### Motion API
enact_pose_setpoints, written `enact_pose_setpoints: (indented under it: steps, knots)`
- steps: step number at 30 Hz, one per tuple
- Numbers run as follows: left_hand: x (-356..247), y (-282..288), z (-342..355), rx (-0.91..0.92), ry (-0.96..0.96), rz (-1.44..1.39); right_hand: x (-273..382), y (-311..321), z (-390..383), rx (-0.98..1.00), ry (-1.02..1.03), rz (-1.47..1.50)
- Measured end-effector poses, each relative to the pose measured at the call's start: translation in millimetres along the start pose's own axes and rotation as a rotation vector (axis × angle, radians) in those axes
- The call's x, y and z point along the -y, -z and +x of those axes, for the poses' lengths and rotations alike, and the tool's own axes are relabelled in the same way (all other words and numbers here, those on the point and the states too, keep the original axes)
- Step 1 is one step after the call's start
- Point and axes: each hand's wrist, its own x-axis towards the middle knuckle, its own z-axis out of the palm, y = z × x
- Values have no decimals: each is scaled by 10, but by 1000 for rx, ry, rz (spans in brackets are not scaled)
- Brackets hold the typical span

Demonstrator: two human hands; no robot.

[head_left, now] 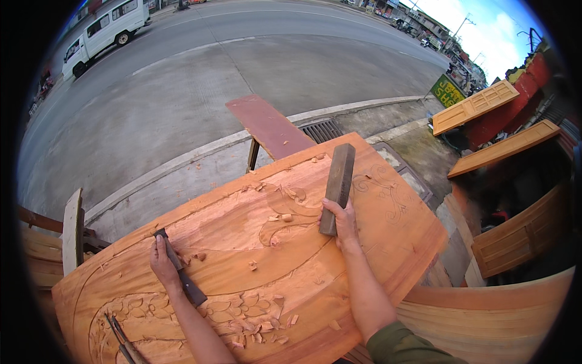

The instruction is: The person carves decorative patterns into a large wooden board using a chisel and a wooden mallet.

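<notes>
My left hand [164, 265] grips a dark flat tool [192, 290], perhaps a chisel, which lies slantwise over a large orange-brown wooden panel [400, 242]. My right hand [339, 221] holds a weathered rectangular wooden block [339, 176] tilted above the panel's right half. The panel has carved scrolls, leaves and outlined grooves, with pale carved areas. Curled wood shavings [262, 327] are scattered over it, mostly near the lower middle. Several thin dark tools [121, 337] rest on the carving at the lower left.
Beyond the panel are a maroon board [260, 121], a drain grate [321, 130], the curb and a road with a white van [103, 33]. Wooden doors [515, 233] and a green sign [447, 88] stand right. Planks [71, 230] stand left; a curved wooden panel [491, 321] lies lower right.
</notes>
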Motion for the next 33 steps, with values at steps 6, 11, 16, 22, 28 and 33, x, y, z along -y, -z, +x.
enact_pose_setpoints:
  steps: [6,11,16,22,28,33]
  knots:
    - [92,147,67,12,7,106,-21,-37,8,-9,-6,-39]
    - [48,90,43,-16,12,137,10,-8,8,11,-3,-11]
    - [35,73,24,-8,34,122,-39,18,30,9,5,10]
    - [83,97,70,-32,20,127,-46,5,32,14,16,8]
    - [99,102,80,-18,-2,116,-21,-5,9,3,15,-13]
    - [105,122,93,-4,-1,103,-26,0,21,9,19,-14]
